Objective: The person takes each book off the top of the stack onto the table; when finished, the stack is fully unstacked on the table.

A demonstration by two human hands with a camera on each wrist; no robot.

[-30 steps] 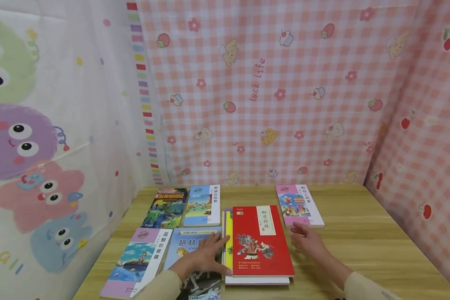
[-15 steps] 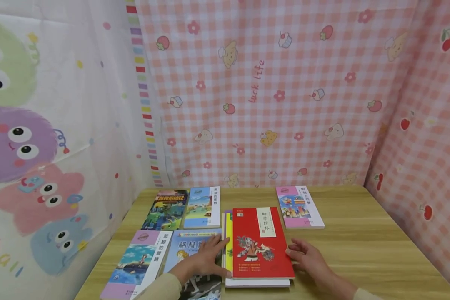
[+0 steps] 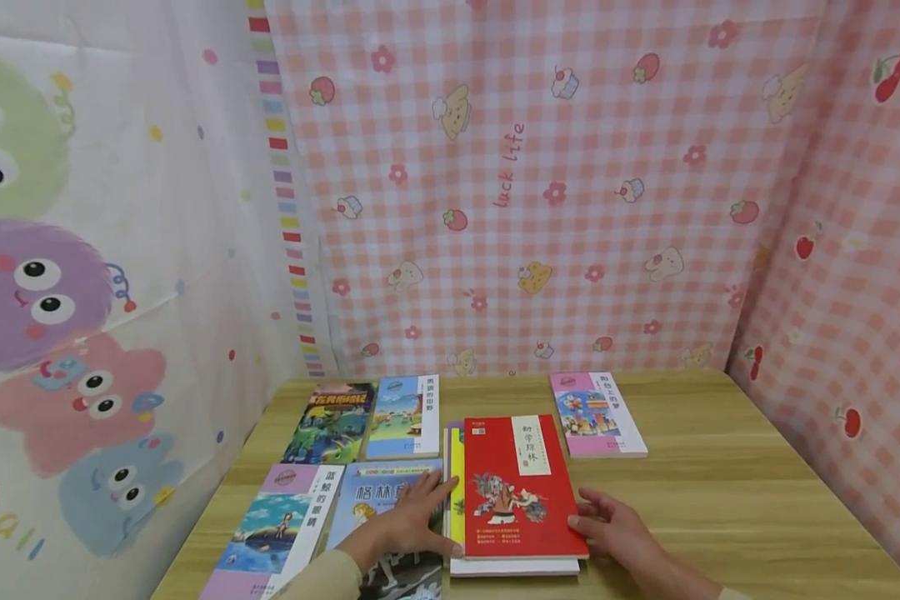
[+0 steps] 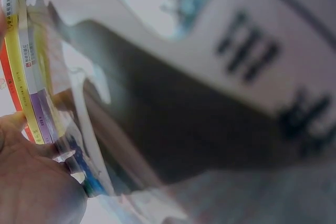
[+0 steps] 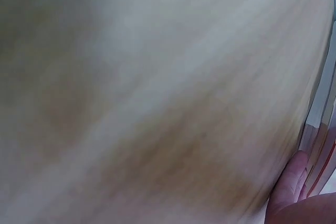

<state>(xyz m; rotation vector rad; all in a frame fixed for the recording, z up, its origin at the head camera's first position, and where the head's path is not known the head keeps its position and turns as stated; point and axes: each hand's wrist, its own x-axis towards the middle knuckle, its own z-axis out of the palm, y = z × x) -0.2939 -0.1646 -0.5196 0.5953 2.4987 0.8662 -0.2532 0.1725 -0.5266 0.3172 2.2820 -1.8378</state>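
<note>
Red cover (image 3: 521,500) uppermost, a stack of books (image 3: 513,567) lies on the table (image 3: 735,508). The left hand (image 3: 411,514), fingers spread apart over a blue book (image 3: 366,493), touches the stack's left side; the right hand (image 3: 618,533), fingers loosely extended, touches its right side.

The head camera sits above the near side of the counter (image 3: 727,483), facing forward and down, far enough back to take in both hands, the stack of books (image 3: 521,517) and the pink checked curtain (image 3: 450,275) beyond. The left wrist camera is very near a blurred printed surface (image 4: 247,51), with the left hand (image 4: 39,177) and the stack's spines at its left edge. The right wrist camera looks closely across blurred wood grain, the right hand (image 5: 302,200) at lower right. Head and wrist views share the stack; the right wrist view catches only its edge.
</note>
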